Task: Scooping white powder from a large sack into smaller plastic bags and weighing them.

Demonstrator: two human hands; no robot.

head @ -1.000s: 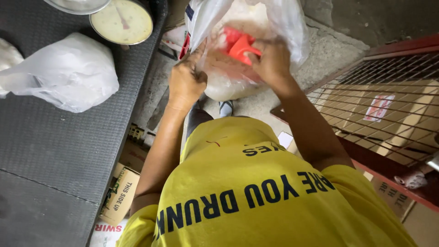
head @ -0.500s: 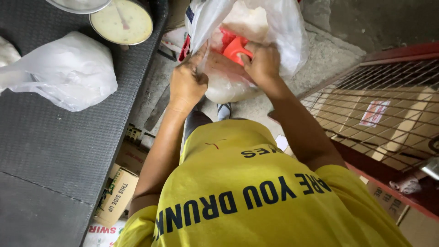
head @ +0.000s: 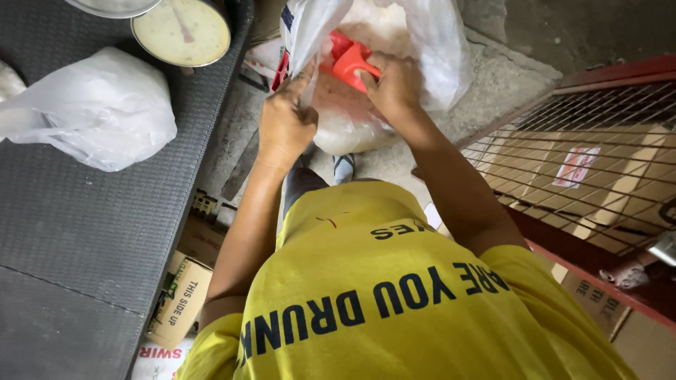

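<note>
The right hand (head: 396, 83) has its fingers closed around the red scoop (head: 350, 62), right inside the open clear bag (head: 394, 42), and just beside it the left hand (head: 285, 125) pinches the bag's edge, holding the mouth up.

Two hands show: a left hand (head: 285, 127) and a right hand (head: 394, 84). One red scoop (head: 352, 60). Two clear plastic bags in full view: a held bag (head: 429, 42) and a tied bag (head: 98, 112); a third possibly peeks in at the left edge. One dial scale (head: 183, 32). One wire grate (head: 591, 162). Two cardboard boxes (head: 176, 299), as far as can be told.
</note>
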